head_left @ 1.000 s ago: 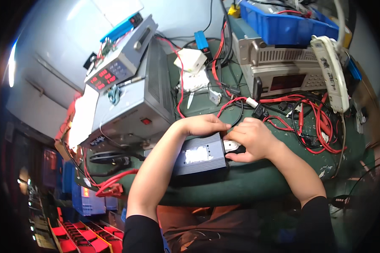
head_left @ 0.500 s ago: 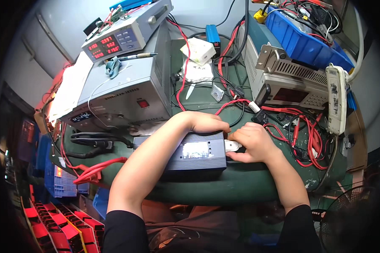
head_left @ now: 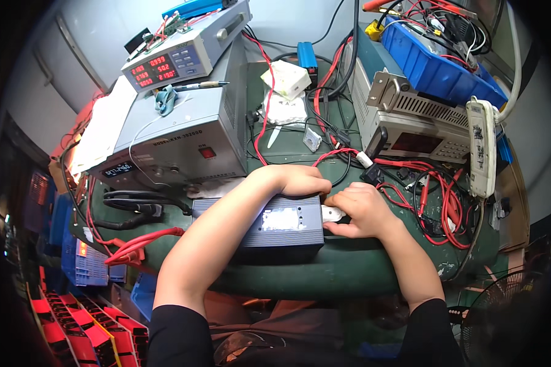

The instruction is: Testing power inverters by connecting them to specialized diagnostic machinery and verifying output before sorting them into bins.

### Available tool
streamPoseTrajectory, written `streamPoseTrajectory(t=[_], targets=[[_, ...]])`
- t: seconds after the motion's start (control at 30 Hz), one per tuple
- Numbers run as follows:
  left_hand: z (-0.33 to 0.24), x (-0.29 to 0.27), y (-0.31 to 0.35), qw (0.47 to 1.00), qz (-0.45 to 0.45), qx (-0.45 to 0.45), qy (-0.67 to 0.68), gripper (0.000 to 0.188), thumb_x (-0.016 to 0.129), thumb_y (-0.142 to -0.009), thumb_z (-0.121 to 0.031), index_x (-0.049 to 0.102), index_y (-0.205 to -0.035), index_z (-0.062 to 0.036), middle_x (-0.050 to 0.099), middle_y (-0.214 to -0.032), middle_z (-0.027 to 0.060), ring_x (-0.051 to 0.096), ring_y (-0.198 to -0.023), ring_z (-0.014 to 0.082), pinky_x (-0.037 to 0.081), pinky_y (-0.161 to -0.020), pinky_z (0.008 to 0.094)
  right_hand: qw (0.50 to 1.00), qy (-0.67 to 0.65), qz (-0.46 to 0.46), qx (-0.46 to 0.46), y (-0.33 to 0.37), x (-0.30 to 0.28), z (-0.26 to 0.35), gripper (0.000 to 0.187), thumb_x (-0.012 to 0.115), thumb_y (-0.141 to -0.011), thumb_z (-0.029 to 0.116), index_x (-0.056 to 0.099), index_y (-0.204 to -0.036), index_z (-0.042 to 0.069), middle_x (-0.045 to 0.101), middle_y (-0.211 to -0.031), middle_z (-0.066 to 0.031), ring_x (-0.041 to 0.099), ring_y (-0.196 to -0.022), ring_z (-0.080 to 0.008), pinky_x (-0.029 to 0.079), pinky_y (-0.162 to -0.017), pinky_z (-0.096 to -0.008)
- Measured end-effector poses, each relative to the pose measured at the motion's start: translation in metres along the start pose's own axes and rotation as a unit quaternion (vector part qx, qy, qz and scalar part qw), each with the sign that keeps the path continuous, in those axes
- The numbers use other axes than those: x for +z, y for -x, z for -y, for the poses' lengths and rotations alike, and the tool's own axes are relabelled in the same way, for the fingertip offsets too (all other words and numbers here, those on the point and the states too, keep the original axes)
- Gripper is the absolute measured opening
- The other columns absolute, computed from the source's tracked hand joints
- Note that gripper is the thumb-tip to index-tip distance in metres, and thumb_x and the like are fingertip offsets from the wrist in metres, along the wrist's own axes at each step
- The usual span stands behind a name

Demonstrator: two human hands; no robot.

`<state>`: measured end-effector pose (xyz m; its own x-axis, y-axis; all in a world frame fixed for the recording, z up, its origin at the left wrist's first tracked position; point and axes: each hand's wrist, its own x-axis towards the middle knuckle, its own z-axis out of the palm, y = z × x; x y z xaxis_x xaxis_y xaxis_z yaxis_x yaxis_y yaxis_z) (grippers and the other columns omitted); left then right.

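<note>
A dark finned metal box (head_left: 288, 238) with a small lit screen lies near the front edge of the green table. My left hand (head_left: 297, 181) is closed at the box's far edge, near its right end; its fingertips are hidden behind the box. At that right end a white plug (head_left: 332, 213) sits against the box. My right hand (head_left: 362, 211) pinches this plug between thumb and curled fingers. How deep the plug sits in the box cannot be seen. Thick black cables (head_left: 144, 202) run to the box's left end.
A large grey power supply (head_left: 183, 137) carries a meter with red digits (head_left: 165, 67). Red and black test leads (head_left: 447, 202) tangle at the right, beside a white handset (head_left: 482, 147). A blue bin (head_left: 434, 67) of wires stands atop instruments. Red cables (head_left: 144, 244) hang at the left edge.
Both hands keep their hold on the box and plug, with little movement. The whole view has shifted slightly. The meter's red digits and the look of the box's screen differ.
</note>
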<state>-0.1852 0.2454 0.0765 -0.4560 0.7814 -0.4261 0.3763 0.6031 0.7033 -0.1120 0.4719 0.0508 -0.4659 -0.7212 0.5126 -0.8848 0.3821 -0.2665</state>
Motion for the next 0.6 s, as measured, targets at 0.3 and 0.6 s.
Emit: streamPoseTrajectory(t=[0.3,0.6], targets=[[-0.007,-0.001,-0.013,0.999,0.020,-0.024,-0.044,0.049,0.042,-0.099,-0.043,0.070,-0.119,-0.0085,0.071,-0.123,0.0182,0.065,-0.111,0.0282,0.046,-0.096,0.0422,1.000,-0.010,0.001,0.008,0.003,-0.001,-0.001,0.037,0.083,-0.079,0.038,0.067,-0.096,0.009,0.068,-0.078,-0.0075,0.064,-0.070,-0.0289,0.050,-0.067,-0.0405],[-0.035,0.037,0.014,0.845,-0.393,0.112,-0.346,0.021,0.069,-0.082,-0.026,0.071,-0.082,-0.0061,0.068,-0.092,0.0133,0.069,-0.087,0.0363,0.056,-0.074,0.0477,0.976,-0.134,0.123,0.122,0.005,-0.015,-0.023,0.035,0.078,-0.080,0.032,0.067,-0.095,0.002,0.070,-0.083,-0.0200,0.070,-0.077,-0.0380,0.054,-0.070,-0.0432]])
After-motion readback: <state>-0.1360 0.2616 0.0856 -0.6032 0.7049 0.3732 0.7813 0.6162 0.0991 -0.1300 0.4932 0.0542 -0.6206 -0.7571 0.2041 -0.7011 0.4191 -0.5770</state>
